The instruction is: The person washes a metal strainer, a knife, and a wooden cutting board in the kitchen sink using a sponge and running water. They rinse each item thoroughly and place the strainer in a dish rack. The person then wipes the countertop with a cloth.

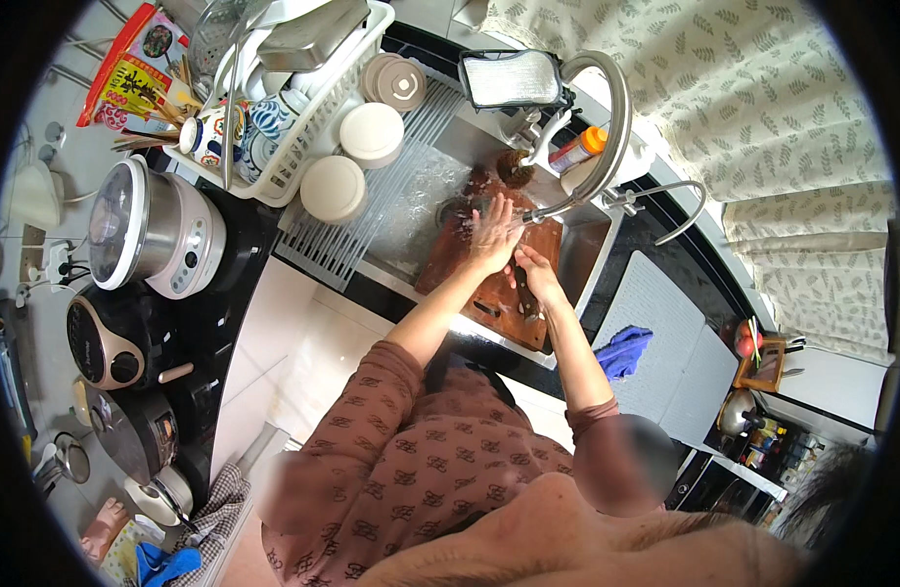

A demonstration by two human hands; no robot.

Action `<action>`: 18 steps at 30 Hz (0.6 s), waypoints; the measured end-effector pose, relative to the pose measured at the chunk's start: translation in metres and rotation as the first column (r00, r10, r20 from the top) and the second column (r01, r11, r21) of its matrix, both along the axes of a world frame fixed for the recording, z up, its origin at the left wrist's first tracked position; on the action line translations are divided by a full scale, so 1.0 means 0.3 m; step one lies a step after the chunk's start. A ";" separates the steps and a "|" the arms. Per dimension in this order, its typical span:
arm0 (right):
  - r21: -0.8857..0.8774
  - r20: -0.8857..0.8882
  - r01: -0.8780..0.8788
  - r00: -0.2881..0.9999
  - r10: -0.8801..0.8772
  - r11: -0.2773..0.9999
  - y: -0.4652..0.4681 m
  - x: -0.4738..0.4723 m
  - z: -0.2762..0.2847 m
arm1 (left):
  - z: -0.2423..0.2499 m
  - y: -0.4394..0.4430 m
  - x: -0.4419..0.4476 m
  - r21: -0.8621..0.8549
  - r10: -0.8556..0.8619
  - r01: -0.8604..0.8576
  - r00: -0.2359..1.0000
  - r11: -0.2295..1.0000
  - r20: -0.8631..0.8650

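My left hand (pixel 496 233) is stretched flat over the sink, its fingers extended in splashing water beside the faucet's spray nozzle (pixel 532 217). Just below it, my right hand (pixel 538 273) is closed around the dark handle of what looks like a knife (pixel 524 295); its blade is hidden under my left hand. Beneath both hands a wet reddish-brown wooden cutting board (pixel 450 257) leans in the stainless steel sink (pixel 402 246), its slotted end towards me. A round brown scrub brush (pixel 514 169) lies past my fingertips.
A slatted drying rack (pixel 332 253) bears several lidded containers (pixel 333 189). Further left stands a white dish basket (pixel 292 165) of crockery. An orange-capped bottle (pixel 588 143) is behind the sink. To the right, a purple cloth (pixel 624 351) lies on a grey mat (pixel 659 315).
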State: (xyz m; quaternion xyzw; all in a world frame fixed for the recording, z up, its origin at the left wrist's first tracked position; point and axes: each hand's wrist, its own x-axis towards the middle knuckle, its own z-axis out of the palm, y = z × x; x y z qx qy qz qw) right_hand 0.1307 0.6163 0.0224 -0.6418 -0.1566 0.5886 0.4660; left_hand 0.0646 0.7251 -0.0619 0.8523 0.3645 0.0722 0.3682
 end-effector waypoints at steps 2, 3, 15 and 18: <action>-0.111 0.022 -0.011 1.000 0.014 0.994 0.007 0.002 -0.003 | 0.003 0.020 -0.011 -0.048 0.166 -0.167 0.986 0.985 -0.029; -0.023 0.009 -0.047 0.999 0.047 0.999 0.010 0.003 -0.005 | 0.003 0.041 -0.017 -0.136 0.326 -0.319 0.945 0.938 0.034; -0.224 0.909 -0.468 0.216 0.356 0.855 0.108 -0.004 -0.035 | 0.025 -0.013 -0.155 -0.027 0.409 -0.417 0.875 0.909 0.261; -0.399 0.910 -0.461 -0.093 0.404 0.793 0.102 -0.023 -0.019 | 0.051 -0.050 -0.164 0.090 0.013 -0.046 0.942 0.995 0.335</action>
